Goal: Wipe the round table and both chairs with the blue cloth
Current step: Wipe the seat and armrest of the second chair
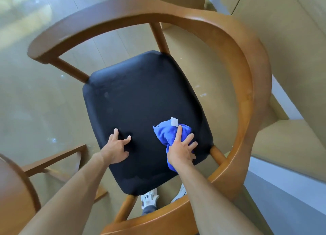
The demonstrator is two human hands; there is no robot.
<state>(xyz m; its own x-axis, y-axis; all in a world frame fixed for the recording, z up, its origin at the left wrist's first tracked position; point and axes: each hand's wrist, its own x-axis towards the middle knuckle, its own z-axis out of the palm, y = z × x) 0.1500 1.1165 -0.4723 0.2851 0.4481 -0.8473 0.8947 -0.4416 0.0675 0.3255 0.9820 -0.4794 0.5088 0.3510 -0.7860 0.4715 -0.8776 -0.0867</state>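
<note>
On the chair's black seat [141, 100] | my right hand [181, 150] presses the bunched blue cloth [165, 134] flat, fingers spread | left hand [116, 150] braces on fingertips, holding nothing | I'd sweep long overlapping strokes toward the far edge, pressure even.

The cloth [169, 134] is bunched on the seat [141, 100] of the chair [247, 86], near its right edge toward the near right corner, under the right hand [181, 150]. The left hand [117, 150] is rested on the seat to the cloth's left, near the left edge. The seat is ringed behind and to the right by the chair's curved rail.
</note>
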